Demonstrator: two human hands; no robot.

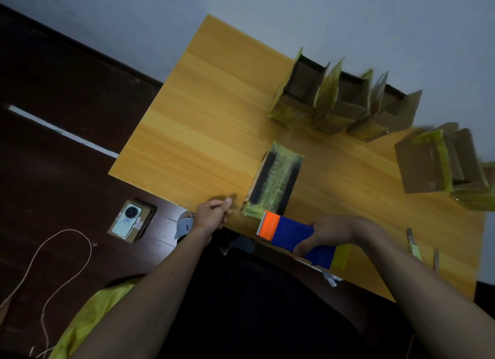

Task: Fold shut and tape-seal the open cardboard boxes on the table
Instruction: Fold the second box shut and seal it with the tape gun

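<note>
One taped box [273, 181] sits on the counter [203, 117] just beyond both our hands. Right hand [332, 231] grips the blue-orange tape dispenser [294, 232] at the box's near end. Left hand [211, 215] is curled, fingertips pinched together; can't tell what's in it. Open boxes [345, 101] line the far edge.

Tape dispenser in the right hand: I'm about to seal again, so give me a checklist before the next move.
1. Right hand grips tape dispenser: ok.
2. Serrated blade faces the taped box: ok.
3. Taped box flaps closed: ok.
4. Left hand steadying that box: not ok, it is beside it, apart.
5. Tape end held in left hand: cannot tell.
6. Open boxes at the far edge folded: not ok.
</note>
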